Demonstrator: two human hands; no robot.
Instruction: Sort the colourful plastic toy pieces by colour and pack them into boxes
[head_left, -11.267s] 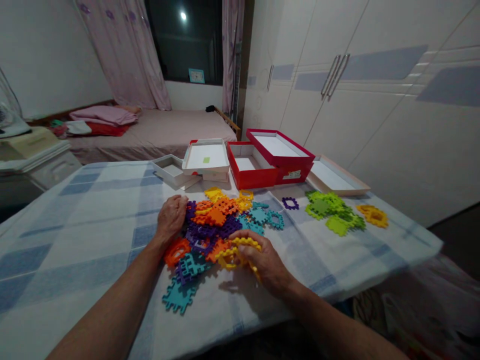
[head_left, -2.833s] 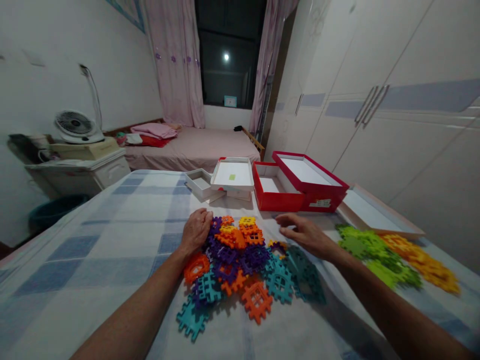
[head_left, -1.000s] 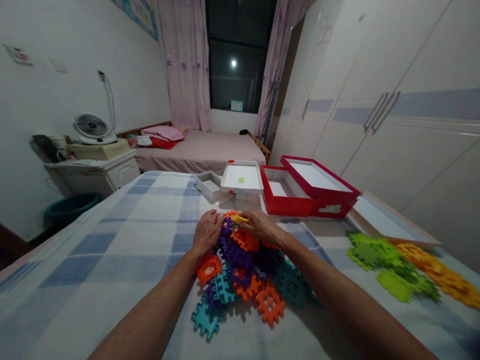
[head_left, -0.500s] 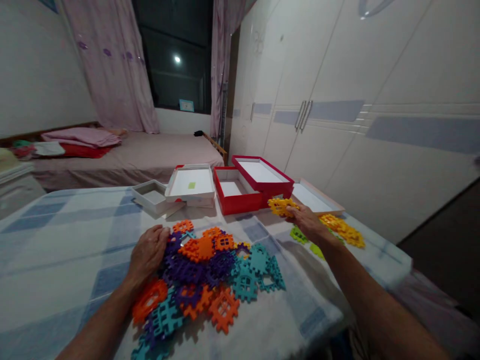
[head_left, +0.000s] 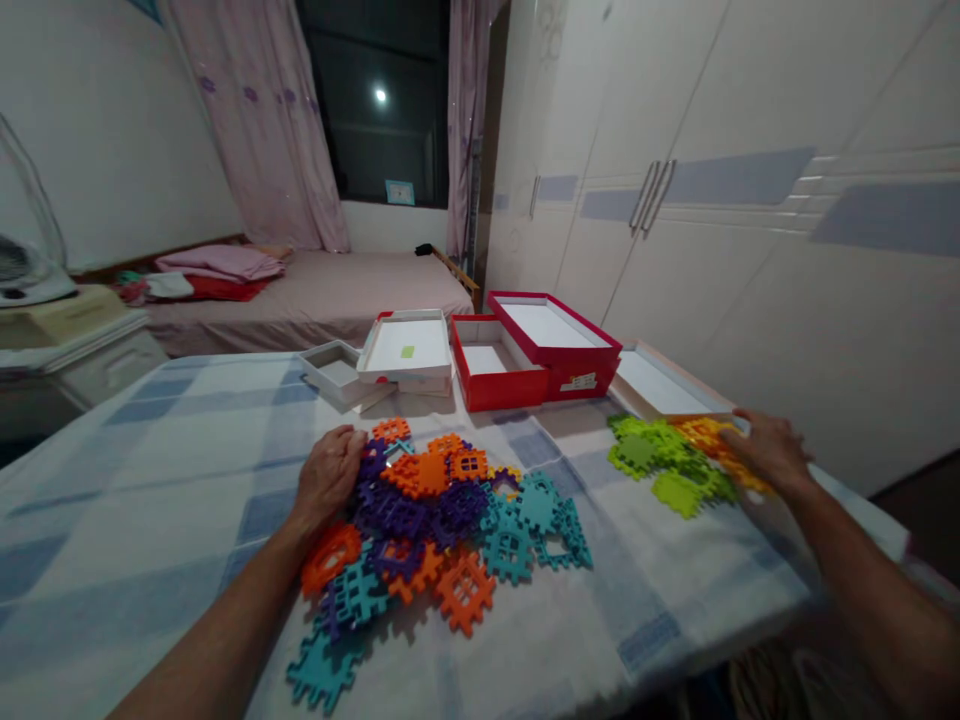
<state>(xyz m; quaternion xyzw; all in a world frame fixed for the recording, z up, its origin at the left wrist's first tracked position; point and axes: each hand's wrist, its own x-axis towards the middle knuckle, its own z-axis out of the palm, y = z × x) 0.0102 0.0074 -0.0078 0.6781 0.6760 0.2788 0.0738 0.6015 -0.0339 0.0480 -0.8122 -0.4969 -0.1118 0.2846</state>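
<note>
My left hand (head_left: 330, 475) rests on the tablecloth against the left side of a heap of plastic interlocking blocks, its fingers extended along the edge and holding nothing visible. In that heap lie purple blocks (head_left: 394, 512), orange blocks (head_left: 465, 592) and teal blocks (head_left: 508, 545), most with toothed edges and some with window-like cutouts. Over at the right, my right hand (head_left: 769, 450) has its thumb and fingers closed at the yellow blocks (head_left: 705, 435); its fingertips partly hide them. Lime-green blocks (head_left: 637, 450) lie just left of the yellow ones.
Behind the blocks stand a small grey box (head_left: 337, 375), a white box lid (head_left: 409, 345), a red box (head_left: 499, 390) with a dark-red lid (head_left: 555, 340) on it, and a shallow tray (head_left: 660, 380). A bed (head_left: 337, 290) and a wardrobe (head_left: 720, 260) lie beyond.
My right hand has carried yellow blocks rightward from beside the red box to the yellow pile. My left hand stays by the heap; the view has shifted slightly.
</note>
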